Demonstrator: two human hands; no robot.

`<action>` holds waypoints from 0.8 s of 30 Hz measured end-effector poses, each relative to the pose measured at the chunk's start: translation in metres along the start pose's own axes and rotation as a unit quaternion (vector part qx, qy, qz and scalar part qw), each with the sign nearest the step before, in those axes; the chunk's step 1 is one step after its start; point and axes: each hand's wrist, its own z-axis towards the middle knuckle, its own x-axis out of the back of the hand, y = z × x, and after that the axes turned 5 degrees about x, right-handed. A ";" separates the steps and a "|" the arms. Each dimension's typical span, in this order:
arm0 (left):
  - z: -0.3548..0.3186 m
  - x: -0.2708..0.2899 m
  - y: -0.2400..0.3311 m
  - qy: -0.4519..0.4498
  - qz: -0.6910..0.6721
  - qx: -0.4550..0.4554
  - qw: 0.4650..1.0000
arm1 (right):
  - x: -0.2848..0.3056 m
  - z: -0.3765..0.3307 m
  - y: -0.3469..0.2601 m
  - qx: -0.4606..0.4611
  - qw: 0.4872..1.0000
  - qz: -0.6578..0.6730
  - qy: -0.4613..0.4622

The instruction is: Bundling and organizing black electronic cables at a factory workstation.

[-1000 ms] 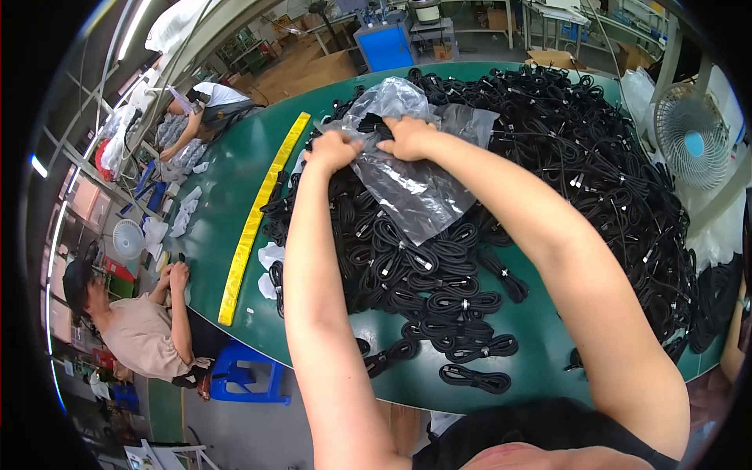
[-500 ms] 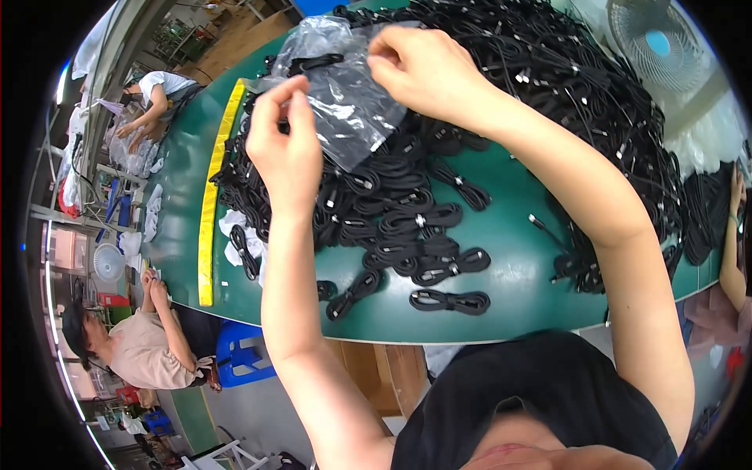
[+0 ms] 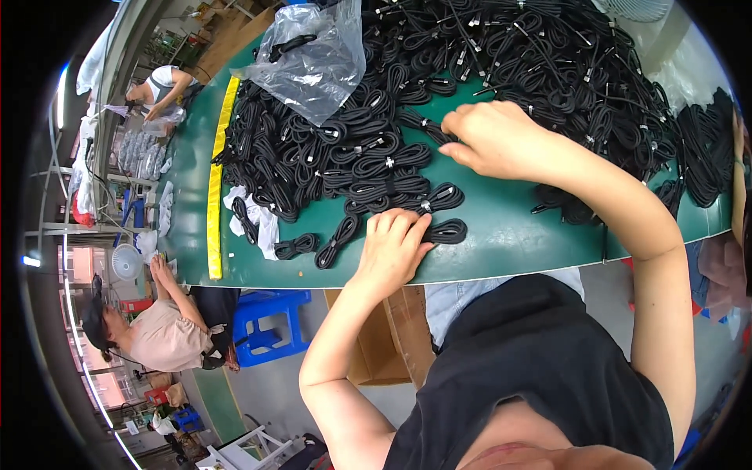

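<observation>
Close to the front table edge, my left hand [image 3: 392,249] is closed over a coiled black cable [image 3: 449,232], whose right loops stick out past my fingers. My right hand [image 3: 492,142] is further back and to the right, fingers curled and thumb below. Its fingertips close on the end of another coiled black cable [image 3: 421,123]. Several tied cable coils [image 3: 388,163] lie in a rough column between and behind my hands. Beyond them rests a clear plastic bag [image 3: 313,74] with a coiled cable on it or inside; I cannot tell which.
A large heap of black cables [image 3: 548,59] covers the back right of the green table [image 3: 501,235]. Yellow tape [image 3: 218,188] runs along the left. White plastic [image 3: 266,231] lies near it. A cardboard box [image 3: 395,329] and blue stool [image 3: 274,325] stand below. Two people work at left.
Both hands have come away from the plastic bag toward me. The left is now on a front coil, the right on a coil at mid-table. The bag lies on the pile.
</observation>
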 end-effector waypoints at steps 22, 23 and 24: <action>0.035 0.015 0.018 0.195 -0.186 0.115 0.956 | 0.008 -0.043 0.006 0.083 0.970 0.227 0.029; 0.036 0.007 0.017 0.196 -0.221 0.104 0.950 | 0.012 -0.056 0.000 0.082 0.957 0.276 0.028; 0.037 0.010 0.024 0.167 -0.283 0.140 0.934 | 0.015 -0.065 -0.002 0.096 0.955 0.278 0.025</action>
